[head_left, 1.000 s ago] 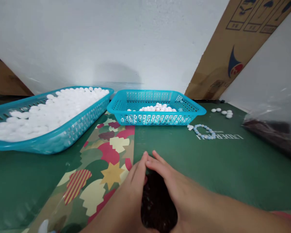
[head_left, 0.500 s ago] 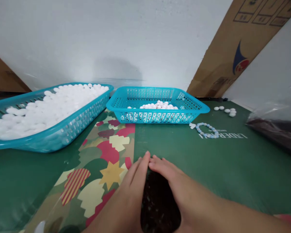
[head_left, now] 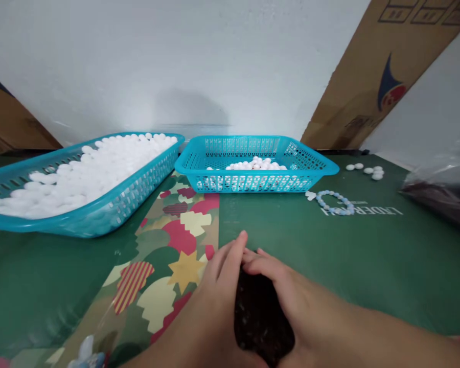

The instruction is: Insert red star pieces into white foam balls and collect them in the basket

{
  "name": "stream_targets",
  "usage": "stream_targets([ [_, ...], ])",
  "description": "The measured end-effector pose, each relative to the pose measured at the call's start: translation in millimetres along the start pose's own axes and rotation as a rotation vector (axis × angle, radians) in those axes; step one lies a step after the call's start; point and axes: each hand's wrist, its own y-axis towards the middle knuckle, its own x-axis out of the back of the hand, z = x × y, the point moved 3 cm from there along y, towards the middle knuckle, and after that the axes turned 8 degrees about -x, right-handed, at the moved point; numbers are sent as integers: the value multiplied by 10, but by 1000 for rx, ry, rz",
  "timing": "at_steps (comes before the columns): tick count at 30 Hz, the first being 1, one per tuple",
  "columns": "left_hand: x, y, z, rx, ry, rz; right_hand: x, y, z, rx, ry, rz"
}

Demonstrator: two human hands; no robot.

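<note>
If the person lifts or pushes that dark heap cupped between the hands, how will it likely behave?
The dark heap looks like loose small grains, so it would probably spill and spread rather than move as one piece. Both the left hand and right hand wall it in, which suggests it needs containing. Probably light.

upside-down white lettering on the green table cover (head_left: 368, 255) at about 2 o'clock from the hands, just beside the bead bracelet (head_left: 335, 203); reads roughly "liderich", not sure. blue-and-red logo and handling pictograms on the leaning cardboard sheet (head_left: 371, 71) at 1 o'clock; no legible words.
</note>
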Motion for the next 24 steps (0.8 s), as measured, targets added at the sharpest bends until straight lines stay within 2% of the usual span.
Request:
stream_targets([
  [9,11,13,-61,-40,42,41,24,-21,-33,48,56,-30],
  [15,90,-39,-209,14,65,150,34,-28,-50,9,102,-18],
  [20,149,-108,-221,116,-115,237,46,-50,-26,27,87,-1],
  [24,175,-118,-201,120,-265,253,49,-49,-22,50,73,-8],
])
